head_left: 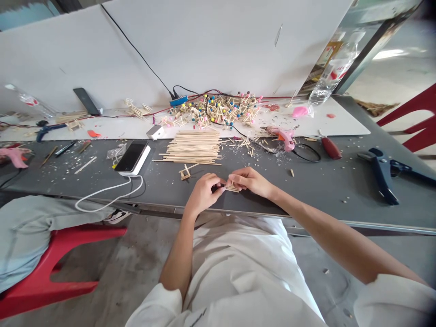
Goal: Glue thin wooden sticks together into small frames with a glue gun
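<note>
Close to the table's front edge, my left hand (206, 190) and my right hand (250, 180) meet around a small piece made of short wooden sticks (232, 188). Fingers of both hands are closed on it, hiding much of its shape. Beyond my left hand lies a little wooden-stick frame (185, 172) with one stick jutting out. Behind that, a row of long thin wooden sticks (192, 146) is laid side by side. Short cut stick pieces (250, 147) are scattered to the right of the row.
A pile of sticks with coloured balls (218, 109) lies at the back. A pink glue gun (284, 136), a red-handled tool (331, 147) and blue-handled cutters (379, 175) lie right. A phone (132, 156) with a white cable is left. A person sits on a red stool (68, 247).
</note>
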`<move>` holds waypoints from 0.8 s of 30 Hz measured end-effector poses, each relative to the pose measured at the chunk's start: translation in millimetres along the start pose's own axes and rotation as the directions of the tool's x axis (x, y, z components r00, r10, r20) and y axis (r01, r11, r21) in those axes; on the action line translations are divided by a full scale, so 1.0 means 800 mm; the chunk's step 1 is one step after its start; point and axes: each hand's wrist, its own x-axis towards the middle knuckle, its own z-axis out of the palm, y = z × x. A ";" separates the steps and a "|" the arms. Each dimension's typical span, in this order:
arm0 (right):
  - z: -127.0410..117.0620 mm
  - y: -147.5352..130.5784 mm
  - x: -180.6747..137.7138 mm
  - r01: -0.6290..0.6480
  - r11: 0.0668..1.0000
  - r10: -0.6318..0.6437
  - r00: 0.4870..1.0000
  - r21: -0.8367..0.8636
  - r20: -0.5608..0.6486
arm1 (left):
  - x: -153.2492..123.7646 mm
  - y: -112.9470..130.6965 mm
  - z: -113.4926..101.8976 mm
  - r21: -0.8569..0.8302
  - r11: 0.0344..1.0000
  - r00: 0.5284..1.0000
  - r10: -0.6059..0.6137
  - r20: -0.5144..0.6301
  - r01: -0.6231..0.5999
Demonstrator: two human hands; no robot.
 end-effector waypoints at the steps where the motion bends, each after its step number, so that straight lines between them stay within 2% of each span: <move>1: 0.000 0.000 0.000 -0.001 1.000 0.001 1.000 0.000 0.001 | 0.000 0.000 0.000 0.003 1.000 1.000 0.000 -0.001 0.000; 24: -0.001 -0.001 0.001 -0.010 1.000 0.010 1.000 -0.005 -0.005 | 0.000 -0.002 0.001 0.002 1.000 1.000 0.011 -0.007 -0.011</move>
